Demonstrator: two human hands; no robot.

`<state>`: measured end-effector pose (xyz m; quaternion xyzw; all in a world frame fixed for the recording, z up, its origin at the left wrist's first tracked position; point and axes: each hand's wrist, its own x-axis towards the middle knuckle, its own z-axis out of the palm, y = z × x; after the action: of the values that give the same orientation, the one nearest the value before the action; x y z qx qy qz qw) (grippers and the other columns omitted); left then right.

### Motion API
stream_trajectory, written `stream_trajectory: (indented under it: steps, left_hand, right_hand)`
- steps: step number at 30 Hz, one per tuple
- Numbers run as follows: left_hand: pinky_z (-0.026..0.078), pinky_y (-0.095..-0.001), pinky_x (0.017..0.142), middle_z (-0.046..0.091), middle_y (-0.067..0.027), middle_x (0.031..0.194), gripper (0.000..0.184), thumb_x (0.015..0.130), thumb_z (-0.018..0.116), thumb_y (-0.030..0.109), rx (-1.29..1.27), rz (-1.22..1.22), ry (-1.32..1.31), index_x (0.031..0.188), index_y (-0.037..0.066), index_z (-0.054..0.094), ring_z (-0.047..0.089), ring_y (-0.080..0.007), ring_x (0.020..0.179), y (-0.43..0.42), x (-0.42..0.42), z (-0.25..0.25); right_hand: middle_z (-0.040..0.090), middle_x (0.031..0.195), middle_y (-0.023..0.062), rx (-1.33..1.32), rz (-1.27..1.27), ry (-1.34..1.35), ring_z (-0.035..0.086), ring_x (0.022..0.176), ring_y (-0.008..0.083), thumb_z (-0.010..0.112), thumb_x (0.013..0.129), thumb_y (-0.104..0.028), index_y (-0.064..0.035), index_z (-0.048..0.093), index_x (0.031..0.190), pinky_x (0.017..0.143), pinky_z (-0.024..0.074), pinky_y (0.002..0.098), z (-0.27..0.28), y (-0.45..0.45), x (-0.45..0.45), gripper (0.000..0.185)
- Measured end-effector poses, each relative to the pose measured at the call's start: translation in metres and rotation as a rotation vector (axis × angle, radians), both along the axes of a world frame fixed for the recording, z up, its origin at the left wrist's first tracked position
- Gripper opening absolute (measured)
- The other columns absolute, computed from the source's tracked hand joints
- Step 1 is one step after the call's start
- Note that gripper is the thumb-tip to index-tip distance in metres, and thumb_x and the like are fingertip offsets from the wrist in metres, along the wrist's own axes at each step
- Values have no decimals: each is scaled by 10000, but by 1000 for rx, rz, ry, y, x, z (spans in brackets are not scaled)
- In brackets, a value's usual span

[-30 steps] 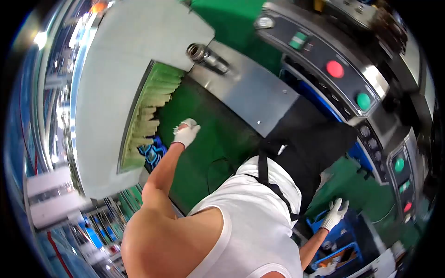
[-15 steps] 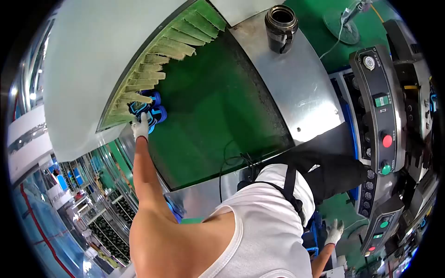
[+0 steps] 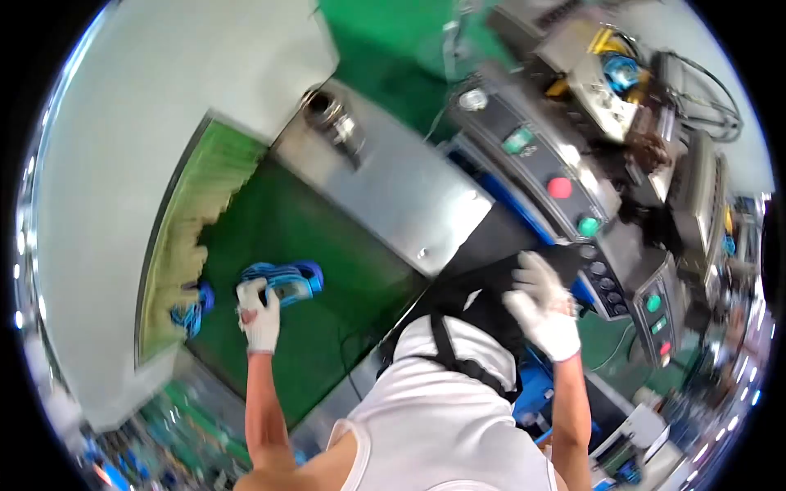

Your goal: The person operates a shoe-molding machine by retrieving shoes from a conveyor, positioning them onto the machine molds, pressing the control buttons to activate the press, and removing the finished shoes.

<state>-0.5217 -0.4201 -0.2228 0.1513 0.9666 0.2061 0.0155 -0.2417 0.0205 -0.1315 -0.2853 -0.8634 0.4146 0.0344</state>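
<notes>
Raised since earlier, the right hand (image 3: 544,309) spreads empty, while the outstretched left hand (image 3: 259,317) grips a blue shoe (image 3: 296,281).

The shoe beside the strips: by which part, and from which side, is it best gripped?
Probably take the shoe by its blue end, coming from the green surface: that end faces it, while strips crowd the other side.

White sleeveless top (image 3: 454,430), black strap (image 3: 444,342), white gloves (image 3: 262,327), what look like black trousers (image 3: 491,323).
</notes>
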Motion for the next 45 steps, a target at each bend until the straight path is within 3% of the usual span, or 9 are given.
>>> stream_trajectory:
  steps: [4,8,10,14,20,25,33,38,45]
  left_hand:
    - [531,-451,926,661,-177,1072,184,856,727,31,237,-537,-55,1037,28,693,647,-367,1042,109,10,24]
    - [555,-458,880,676,-168,1052,290,801,788,78,333,-963,-108,1082,60,721,668,-375,993,249,39,89]
    - [557,-458,854,685,-163,1054,284,836,803,150,413,-1174,-130,1090,53,720,670,-372,1001,305,48,120]
    - [576,-454,944,726,-185,1173,292,921,789,197,613,-1632,-108,1151,29,721,706,-394,1087,414,84,177]
    - [511,-478,1029,675,-203,1213,321,917,750,118,692,-1457,424,1210,12,677,650,-406,1155,608,25,228]
    - [488,-439,1084,665,-215,1325,480,996,645,380,195,-1172,348,1335,41,637,636,-355,1259,775,-41,210]
    - [524,-482,969,701,-184,1206,356,965,630,279,-176,-1292,642,1292,148,673,664,-388,1175,974,-103,152]
    - [582,-518,839,747,-214,1034,260,1009,558,278,-343,-1315,540,1186,296,747,741,-409,1000,1010,-109,116]
    - [573,-477,868,758,-180,1005,257,930,689,364,-271,-1358,655,1050,171,810,753,-364,929,1020,-109,110]
  right_hand:
    - [530,1497,321,-11,393,47,509,1416,455,841,827,-407,68,499,1478,1189,429,478,23,-49,-81,876]
    - [612,1275,317,566,220,-21,639,1079,471,744,807,-225,77,574,1333,963,524,539,-38,-79,-104,630]
    - [671,1078,312,404,122,232,660,918,468,654,822,-127,52,615,1083,786,550,537,-1,-28,-84,320]
    - [736,1212,160,-439,-330,411,724,1035,260,825,836,-248,-36,623,1339,863,581,418,8,24,11,582]
    - [708,1290,127,-1210,-804,872,698,1098,221,865,760,-56,46,479,1519,1024,555,416,-51,-26,170,858]
    - [698,1279,136,-1015,-1301,1266,699,1048,225,836,774,-40,52,462,1524,1022,548,423,-45,-48,185,843]
    - [693,1225,124,-866,-1684,1278,686,996,213,818,787,-43,40,468,1512,992,548,408,-65,-15,177,809]
    - [689,1192,116,-920,-1798,1223,678,964,205,806,795,-45,33,472,1505,973,548,399,-71,10,151,788]
    - [685,1145,105,-940,-1809,1180,667,918,194,790,807,-48,23,477,1494,947,547,387,-78,26,140,759]
